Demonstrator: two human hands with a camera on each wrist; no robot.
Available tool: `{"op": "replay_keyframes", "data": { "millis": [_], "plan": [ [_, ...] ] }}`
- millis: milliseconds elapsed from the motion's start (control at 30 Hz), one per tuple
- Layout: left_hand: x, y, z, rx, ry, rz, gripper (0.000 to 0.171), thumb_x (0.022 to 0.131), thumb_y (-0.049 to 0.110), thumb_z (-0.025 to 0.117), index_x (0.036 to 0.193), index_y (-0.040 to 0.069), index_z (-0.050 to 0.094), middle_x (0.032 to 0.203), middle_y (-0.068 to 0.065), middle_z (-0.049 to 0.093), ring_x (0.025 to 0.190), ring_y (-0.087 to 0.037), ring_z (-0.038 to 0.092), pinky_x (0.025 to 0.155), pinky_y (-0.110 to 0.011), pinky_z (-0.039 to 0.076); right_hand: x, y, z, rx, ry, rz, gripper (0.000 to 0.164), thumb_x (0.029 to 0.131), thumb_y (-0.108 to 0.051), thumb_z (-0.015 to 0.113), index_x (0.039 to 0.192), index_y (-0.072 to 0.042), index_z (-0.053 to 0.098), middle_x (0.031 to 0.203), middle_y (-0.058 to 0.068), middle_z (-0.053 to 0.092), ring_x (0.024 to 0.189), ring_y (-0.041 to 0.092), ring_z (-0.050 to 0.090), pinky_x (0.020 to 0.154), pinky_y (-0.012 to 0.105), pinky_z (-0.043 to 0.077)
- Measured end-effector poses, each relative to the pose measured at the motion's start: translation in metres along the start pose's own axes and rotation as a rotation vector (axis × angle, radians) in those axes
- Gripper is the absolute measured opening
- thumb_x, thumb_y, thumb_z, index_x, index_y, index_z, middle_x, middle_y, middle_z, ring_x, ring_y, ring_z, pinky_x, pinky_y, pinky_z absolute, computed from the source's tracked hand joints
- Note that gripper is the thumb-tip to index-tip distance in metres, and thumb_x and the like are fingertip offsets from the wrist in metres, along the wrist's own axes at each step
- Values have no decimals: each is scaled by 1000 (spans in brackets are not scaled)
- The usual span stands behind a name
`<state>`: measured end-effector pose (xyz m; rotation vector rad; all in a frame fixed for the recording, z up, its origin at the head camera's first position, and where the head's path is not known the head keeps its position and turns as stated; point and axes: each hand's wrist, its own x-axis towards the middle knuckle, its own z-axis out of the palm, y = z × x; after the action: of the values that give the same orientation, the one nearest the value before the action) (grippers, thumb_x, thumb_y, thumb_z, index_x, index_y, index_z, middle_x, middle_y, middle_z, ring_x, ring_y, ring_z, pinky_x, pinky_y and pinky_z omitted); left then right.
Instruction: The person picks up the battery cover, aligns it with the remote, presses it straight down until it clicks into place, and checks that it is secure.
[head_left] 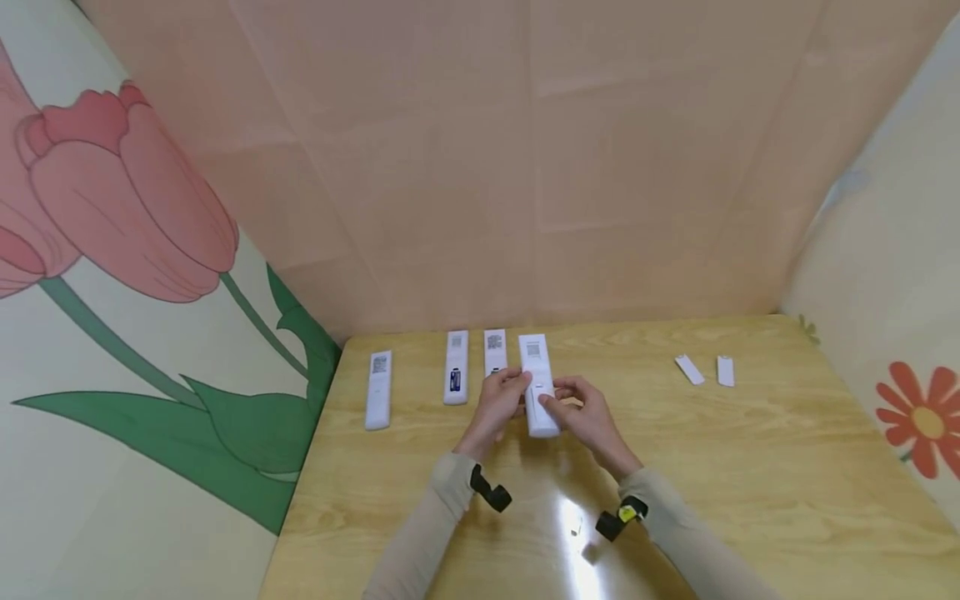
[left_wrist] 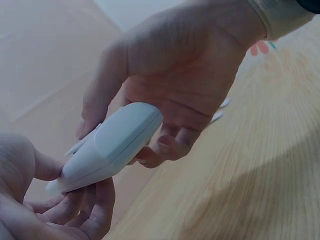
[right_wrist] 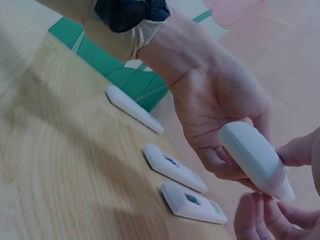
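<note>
Both hands hold a white remote control [head_left: 535, 363] above the table, its back with a printed label facing up. My left hand [head_left: 501, 398] grips its left side, thumb on the back. From the right, my right hand [head_left: 592, 419] holds the lower part, with the thumb on the battery cover area. In the left wrist view a thin white edge, apparently the battery cover [left_wrist: 80, 145], stands slightly off the remote's back beside the right thumb. The right wrist view shows the remote's rounded end [right_wrist: 245, 145] between the two hands.
Three more white remotes lie face down: one at left with a plain back [head_left: 378, 392], and two [head_left: 457, 350] [right_wrist: 172, 200] with uncovered battery compartments. Two loose battery covers [head_left: 690, 369] [head_left: 725, 372] lie at right. A fabric backdrop [head_left: 450, 208] stands along the table's far edge.
</note>
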<state>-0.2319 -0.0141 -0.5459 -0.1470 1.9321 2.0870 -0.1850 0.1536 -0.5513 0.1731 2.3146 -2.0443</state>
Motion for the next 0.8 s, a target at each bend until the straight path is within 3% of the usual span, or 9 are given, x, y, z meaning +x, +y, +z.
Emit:
{"op": "replay_keyframes", "data": {
  "millis": [267, 800],
  "plan": [
    [0, 9, -2, 17, -12, -1, 43, 107, 28, 67, 138, -1, 64, 122, -16, 76, 96, -20, 75, 80, -33, 65, 1, -5, 0, 79, -33, 95, 41, 100, -23, 76, 126, 7, 66, 106, 15, 68, 80, 20, 71, 68, 38, 66],
    [-2, 13, -2, 19, -45, 11, 38, 107, 30, 67, 133, 2, 67, 119, -13, 78, 94, -20, 75, 84, -38, 65, -1, -9, -4, 104, -51, 66, 39, 100, -19, 75, 124, 9, 64, 103, 12, 65, 74, 21, 70, 57, 33, 63]
  ]
}}
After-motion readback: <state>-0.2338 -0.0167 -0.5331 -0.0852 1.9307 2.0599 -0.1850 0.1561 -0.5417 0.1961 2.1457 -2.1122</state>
